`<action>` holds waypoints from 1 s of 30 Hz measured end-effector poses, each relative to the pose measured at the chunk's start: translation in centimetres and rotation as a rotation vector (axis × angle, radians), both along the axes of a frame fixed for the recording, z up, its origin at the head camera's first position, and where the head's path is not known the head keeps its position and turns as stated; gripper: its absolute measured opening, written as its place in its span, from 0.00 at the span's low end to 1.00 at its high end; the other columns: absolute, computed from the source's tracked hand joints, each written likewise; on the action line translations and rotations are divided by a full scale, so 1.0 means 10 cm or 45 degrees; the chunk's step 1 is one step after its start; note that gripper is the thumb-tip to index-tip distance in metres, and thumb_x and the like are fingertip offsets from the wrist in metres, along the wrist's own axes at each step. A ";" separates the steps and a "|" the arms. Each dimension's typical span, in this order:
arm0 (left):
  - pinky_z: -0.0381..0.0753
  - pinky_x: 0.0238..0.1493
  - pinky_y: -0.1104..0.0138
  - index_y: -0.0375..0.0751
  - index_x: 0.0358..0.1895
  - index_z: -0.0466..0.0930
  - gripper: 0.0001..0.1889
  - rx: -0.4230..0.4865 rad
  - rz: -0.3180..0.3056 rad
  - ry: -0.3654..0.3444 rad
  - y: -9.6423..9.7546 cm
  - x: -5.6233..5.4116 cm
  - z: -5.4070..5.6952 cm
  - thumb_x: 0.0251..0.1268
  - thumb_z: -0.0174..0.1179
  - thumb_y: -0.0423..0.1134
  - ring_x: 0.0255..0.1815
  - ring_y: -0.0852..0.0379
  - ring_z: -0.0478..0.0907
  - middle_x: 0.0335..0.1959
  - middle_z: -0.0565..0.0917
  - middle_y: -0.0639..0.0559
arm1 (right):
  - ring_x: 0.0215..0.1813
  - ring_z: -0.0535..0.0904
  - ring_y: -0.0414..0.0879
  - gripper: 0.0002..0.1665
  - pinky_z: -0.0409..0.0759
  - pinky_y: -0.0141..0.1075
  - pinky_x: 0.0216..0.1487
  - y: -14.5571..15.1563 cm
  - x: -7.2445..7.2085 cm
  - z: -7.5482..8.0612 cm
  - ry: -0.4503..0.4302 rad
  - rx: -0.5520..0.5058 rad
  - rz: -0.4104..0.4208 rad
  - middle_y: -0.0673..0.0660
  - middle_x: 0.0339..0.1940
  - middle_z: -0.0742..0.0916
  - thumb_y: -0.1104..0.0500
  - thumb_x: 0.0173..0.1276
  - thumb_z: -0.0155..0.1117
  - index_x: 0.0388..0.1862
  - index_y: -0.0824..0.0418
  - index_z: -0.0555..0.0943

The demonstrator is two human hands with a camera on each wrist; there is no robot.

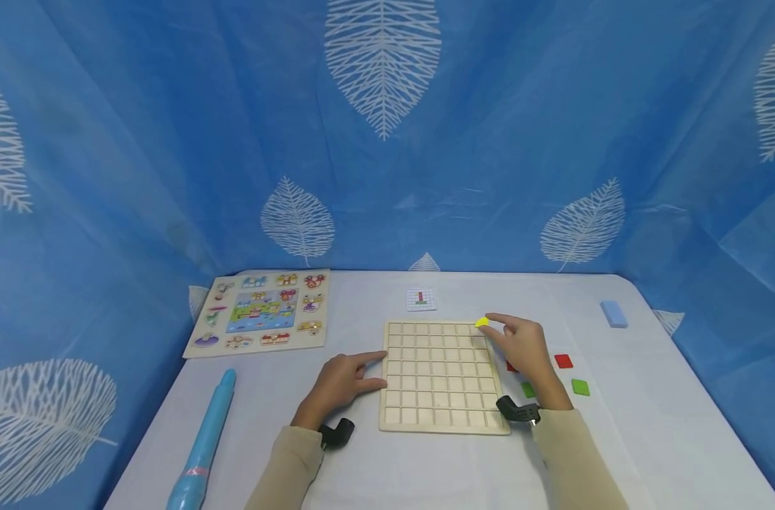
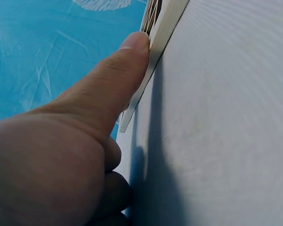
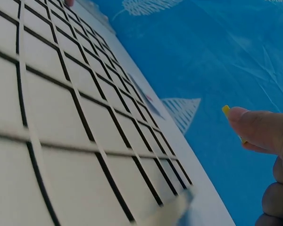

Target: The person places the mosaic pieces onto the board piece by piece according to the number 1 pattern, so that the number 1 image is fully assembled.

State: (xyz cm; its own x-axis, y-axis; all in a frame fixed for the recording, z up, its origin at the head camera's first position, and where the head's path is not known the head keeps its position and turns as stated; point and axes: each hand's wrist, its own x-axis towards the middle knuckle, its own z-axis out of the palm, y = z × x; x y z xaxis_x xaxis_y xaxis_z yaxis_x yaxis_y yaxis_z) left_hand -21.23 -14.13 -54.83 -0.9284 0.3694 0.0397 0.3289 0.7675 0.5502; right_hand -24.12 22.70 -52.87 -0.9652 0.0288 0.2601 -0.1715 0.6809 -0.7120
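A pale wooden grid board with square cells lies flat in the middle of the head view. At its left edge, the thumb and index fingertip of my left hand rest against the rim; the left wrist view shows the thumb right at the rim. Over the board's far right corner, my right hand pinches a small yellow tile between thumb and index finger. In the right wrist view, the yellow tile peeks past the thumb, mostly hidden.
Right of the board lie a red tile and a green tile, with others partly behind the right arm. A pattern card lies beyond the board. Elsewhere are a picture puzzle, a long light-blue object and a blue block.
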 end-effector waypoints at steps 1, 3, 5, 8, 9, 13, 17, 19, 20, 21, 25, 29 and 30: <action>0.58 0.23 0.69 0.57 0.66 0.82 0.31 0.005 -0.004 0.003 0.01 0.00 0.00 0.59 0.71 0.59 0.18 0.65 0.57 0.15 0.65 0.62 | 0.12 0.54 0.42 0.26 0.60 0.37 0.14 -0.03 -0.01 0.00 0.007 0.006 0.011 0.48 0.11 0.64 0.47 0.67 0.74 0.59 0.59 0.86; 0.58 0.23 0.69 0.56 0.66 0.82 0.31 0.011 -0.008 0.002 0.02 -0.01 0.00 0.59 0.71 0.59 0.18 0.65 0.57 0.15 0.65 0.62 | 0.13 0.54 0.41 0.26 0.60 0.37 0.16 -0.08 -0.02 0.00 0.000 0.011 0.023 0.47 0.11 0.64 0.46 0.68 0.74 0.59 0.59 0.86; 0.58 0.23 0.69 0.56 0.66 0.81 0.31 0.013 -0.009 -0.002 0.04 -0.01 -0.01 0.59 0.71 0.59 0.18 0.65 0.58 0.15 0.65 0.62 | 0.14 0.54 0.41 0.26 0.59 0.37 0.18 -0.13 -0.03 0.00 -0.018 0.014 0.028 0.47 0.11 0.64 0.46 0.68 0.73 0.59 0.59 0.86; 0.58 0.23 0.69 0.56 0.67 0.81 0.31 0.014 -0.008 -0.012 0.05 -0.01 -0.01 0.59 0.72 0.59 0.18 0.65 0.58 0.15 0.65 0.62 | 0.16 0.54 0.42 0.26 0.58 0.37 0.20 -0.20 -0.04 0.01 -0.042 0.030 0.048 0.47 0.11 0.65 0.46 0.68 0.73 0.59 0.59 0.87; 0.58 0.23 0.69 0.56 0.66 0.81 0.31 0.016 -0.008 -0.013 0.05 -0.01 -0.01 0.59 0.72 0.59 0.18 0.65 0.58 0.16 0.65 0.62 | 0.16 0.55 0.42 0.26 0.58 0.37 0.21 -0.23 -0.04 0.01 -0.046 0.037 0.060 0.48 0.11 0.65 0.46 0.68 0.73 0.58 0.59 0.87; 0.58 0.23 0.69 0.56 0.66 0.81 0.31 0.013 -0.007 -0.007 0.04 -0.01 -0.01 0.59 0.72 0.58 0.18 0.65 0.58 0.15 0.65 0.62 | 0.16 0.56 0.42 0.24 0.59 0.36 0.20 -0.32 -0.07 0.01 -0.039 0.064 0.116 0.48 0.11 0.66 0.46 0.68 0.73 0.58 0.58 0.87; 0.57 0.23 0.69 0.57 0.67 0.81 0.31 -0.009 0.003 0.003 0.03 -0.02 -0.01 0.59 0.72 0.59 0.17 0.65 0.57 0.15 0.64 0.63 | 0.15 0.55 0.41 0.24 0.60 0.36 0.19 -0.42 -0.09 0.00 -0.024 0.059 0.173 0.47 0.10 0.66 0.45 0.69 0.72 0.57 0.57 0.87; 0.57 0.22 0.69 0.57 0.67 0.81 0.32 -0.014 0.007 0.002 0.02 -0.02 -0.01 0.59 0.72 0.59 0.17 0.65 0.57 0.15 0.64 0.63 | 0.14 0.55 0.41 0.24 0.60 0.36 0.18 -0.46 -0.10 -0.01 -0.024 0.056 0.193 0.47 0.10 0.66 0.45 0.69 0.72 0.57 0.57 0.87; 0.57 0.22 0.69 0.56 0.67 0.81 0.32 -0.012 0.007 -0.001 0.02 -0.02 -0.01 0.59 0.72 0.59 0.18 0.65 0.57 0.15 0.64 0.63 | 0.14 0.55 0.41 0.25 0.60 0.36 0.18 -0.48 -0.10 -0.01 -0.025 0.052 0.203 0.47 0.10 0.66 0.44 0.69 0.72 0.57 0.57 0.87; 0.57 0.22 0.69 0.56 0.67 0.81 0.32 -0.011 0.007 -0.004 0.02 -0.02 -0.01 0.59 0.72 0.59 0.18 0.65 0.57 0.15 0.64 0.63 | 0.14 0.54 0.41 0.25 0.60 0.35 0.18 -0.51 -0.10 -0.02 -0.024 0.050 0.210 0.47 0.10 0.66 0.45 0.69 0.72 0.57 0.58 0.87; 0.57 0.23 0.69 0.56 0.66 0.81 0.32 0.007 0.008 -0.014 0.02 -0.01 0.00 0.59 0.72 0.59 0.18 0.65 0.58 0.15 0.65 0.63 | 0.14 0.53 0.41 0.25 0.59 0.35 0.18 -0.59 -0.11 -0.02 -0.011 0.042 0.213 0.47 0.10 0.65 0.44 0.69 0.72 0.57 0.58 0.87; 0.57 0.23 0.68 0.56 0.67 0.81 0.32 0.009 0.012 -0.022 0.03 0.00 0.01 0.59 0.72 0.58 0.18 0.65 0.57 0.15 0.64 0.63 | 0.15 0.53 0.41 0.24 0.60 0.36 0.19 -0.68 -0.13 -0.02 -0.032 0.013 0.200 0.47 0.09 0.65 0.46 0.69 0.72 0.57 0.58 0.87; 0.57 0.23 0.68 0.56 0.67 0.81 0.32 0.009 0.015 -0.026 0.03 0.00 0.01 0.59 0.72 0.58 0.18 0.65 0.57 0.15 0.64 0.63 | 0.15 0.53 0.41 0.24 0.60 0.36 0.19 -0.70 -0.13 -0.03 -0.038 0.006 0.199 0.47 0.10 0.65 0.46 0.69 0.72 0.57 0.58 0.87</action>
